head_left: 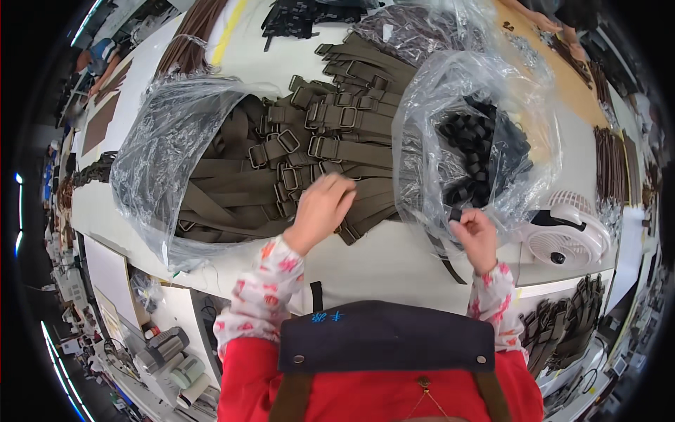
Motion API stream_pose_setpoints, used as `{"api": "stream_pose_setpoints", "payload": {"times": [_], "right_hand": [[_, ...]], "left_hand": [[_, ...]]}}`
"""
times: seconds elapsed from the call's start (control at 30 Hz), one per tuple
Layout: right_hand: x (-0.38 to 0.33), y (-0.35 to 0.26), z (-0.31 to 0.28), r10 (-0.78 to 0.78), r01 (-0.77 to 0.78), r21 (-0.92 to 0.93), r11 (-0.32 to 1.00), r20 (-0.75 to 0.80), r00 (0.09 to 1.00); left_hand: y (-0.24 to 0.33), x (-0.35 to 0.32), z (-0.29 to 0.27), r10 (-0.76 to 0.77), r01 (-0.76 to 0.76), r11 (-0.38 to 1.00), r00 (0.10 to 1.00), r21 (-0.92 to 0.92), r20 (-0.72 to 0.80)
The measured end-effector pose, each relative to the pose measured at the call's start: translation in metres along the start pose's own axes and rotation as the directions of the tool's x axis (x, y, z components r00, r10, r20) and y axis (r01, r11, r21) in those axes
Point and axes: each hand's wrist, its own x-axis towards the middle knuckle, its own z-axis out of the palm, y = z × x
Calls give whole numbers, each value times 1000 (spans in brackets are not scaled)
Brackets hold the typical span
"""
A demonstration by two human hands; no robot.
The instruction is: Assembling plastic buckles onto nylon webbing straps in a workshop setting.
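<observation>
A white tabletop [380,261] spreads before the person, with a short black strap [316,295] at its near edge. A pale fan [568,235] sits on the right side; farther off lie a bundle of brown straps [190,42] and a yellow strip [228,32]. In the room beyond, at the left, a co-worker [105,55] leans over a work surface.

Olive straps [358,151] with metal buckles lie beneath and beyond the left hand, partly inside a clear plastic bag [151,162]. Black loops [467,158] fill another clear bag [432,81], just beyond the right hand.

The left hand [325,205] is loosely curled over the straps' near edge; whether it grips one, I cannot tell. The right hand [476,235] pinches a small black piece [456,212] between thumb and fingers.
</observation>
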Motion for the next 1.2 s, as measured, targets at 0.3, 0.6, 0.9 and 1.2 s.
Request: {"api": "stream_pose_setpoints", "payload": {"times": [0.3, 0.6, 0.9, 1.2], "right_hand": [[-21, -60, 47, 22, -4, -55, 998, 325, 945], [-40, -35, 67, 165, -269, 212, 939, 409, 898], [-71, -29, 43, 271, -354, 403, 844, 249, 930], [-100, -50, 35, 306, -366, 626, 689, 207, 929]], "left_hand": [[-28, 116, 49, 134, -191, 891, 978, 411, 163], [-10, -84, -5, -4, -56, 952, 980, 300, 197], [-7, -163, -21, -93, -11, 900, 971, 435, 219], [49, -93, 120, 34, -70, 983, 977, 169, 210]]}}
